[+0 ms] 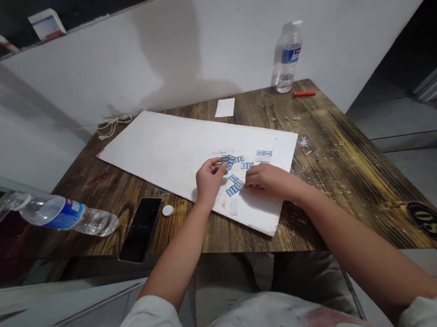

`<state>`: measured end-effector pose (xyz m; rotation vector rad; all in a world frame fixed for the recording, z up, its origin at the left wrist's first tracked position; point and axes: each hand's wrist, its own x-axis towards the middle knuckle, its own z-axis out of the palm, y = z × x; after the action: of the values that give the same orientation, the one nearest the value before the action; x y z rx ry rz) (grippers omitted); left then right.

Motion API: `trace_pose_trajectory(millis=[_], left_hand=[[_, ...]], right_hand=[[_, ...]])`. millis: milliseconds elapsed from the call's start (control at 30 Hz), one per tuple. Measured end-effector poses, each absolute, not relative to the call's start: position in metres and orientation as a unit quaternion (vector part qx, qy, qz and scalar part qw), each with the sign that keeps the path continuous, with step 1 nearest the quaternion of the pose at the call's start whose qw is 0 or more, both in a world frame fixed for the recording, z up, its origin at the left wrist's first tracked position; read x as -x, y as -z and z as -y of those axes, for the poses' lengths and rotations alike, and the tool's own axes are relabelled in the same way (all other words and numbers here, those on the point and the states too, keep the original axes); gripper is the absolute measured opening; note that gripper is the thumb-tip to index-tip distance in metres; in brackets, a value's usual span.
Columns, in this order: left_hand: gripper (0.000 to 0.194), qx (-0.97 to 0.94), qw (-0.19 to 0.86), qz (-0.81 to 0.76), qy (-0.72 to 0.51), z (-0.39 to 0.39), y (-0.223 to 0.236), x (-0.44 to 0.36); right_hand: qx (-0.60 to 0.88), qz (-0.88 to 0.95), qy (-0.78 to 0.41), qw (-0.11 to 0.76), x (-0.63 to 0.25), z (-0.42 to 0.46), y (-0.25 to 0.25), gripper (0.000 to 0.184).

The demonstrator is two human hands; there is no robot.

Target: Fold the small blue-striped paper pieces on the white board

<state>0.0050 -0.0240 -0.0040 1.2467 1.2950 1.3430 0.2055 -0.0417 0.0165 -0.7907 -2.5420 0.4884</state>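
A white board [169, 144] lies slantwise on the wooden table, and several small blue-edged paper pieces [233, 183] are grouped on its right part. My left hand [208, 181] is at the left of the group, thumb and forefinger closed on a small blue-edged paper piece [224, 159]. On the other side of the group, my right hand [266, 179] rests low over the board with bent fingers pressed together. Whatever its fingertips hold is hidden. Farther back on the board is a separate blue-edged pair [264, 152].
Left of the board are a black phone [141, 229], a white bottle cap [168, 210] and a tilted water bottle [63, 213]. Another bottle [289, 59] stands by the wall near a red stick-like object [304, 94]. A white paper [225, 107] and a cable [114, 125] lie behind.
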Motion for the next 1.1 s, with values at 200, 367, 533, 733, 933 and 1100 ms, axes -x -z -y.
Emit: trace_pose_trajectory(millis=[200, 367, 533, 733, 933, 1100], left_hand=[[0.04, -0.47, 0.477, -0.518, -0.532, 0.027, 0.002, -0.008], [0.035, -0.475, 0.495, -0.503, -0.526, 0.03, -0.001, -0.012], [0.033, -0.5, 0.511, -0.478, -0.51, 0.032, -0.003, -0.014], [0.034, -0.524, 0.529, -0.474, -0.47, 0.034, -0.001, -0.013], [0.039, -0.519, 0.53, -0.476, -0.472, 0.034, -0.001, -0.012], [0.041, -0.523, 0.541, -0.472, -0.46, 0.034, -0.003, -0.012]], right_hand=[[0.446, 0.69, -0.375, 0.429, -0.2, 0.038, -0.011, 0.029], [0.443, 0.57, -0.509, 0.469, -0.195, 0.036, -0.006, 0.036], [0.461, 0.549, -0.496, 0.489, -0.193, 0.036, -0.005, 0.034], [0.47, 0.575, -0.459, 0.487, -0.193, 0.036, 0.0, 0.027], [0.468, 0.585, -0.452, 0.484, -0.191, 0.037, 0.002, 0.028], [0.465, 0.594, -0.447, 0.481, -0.191, 0.036, 0.0, 0.028]])
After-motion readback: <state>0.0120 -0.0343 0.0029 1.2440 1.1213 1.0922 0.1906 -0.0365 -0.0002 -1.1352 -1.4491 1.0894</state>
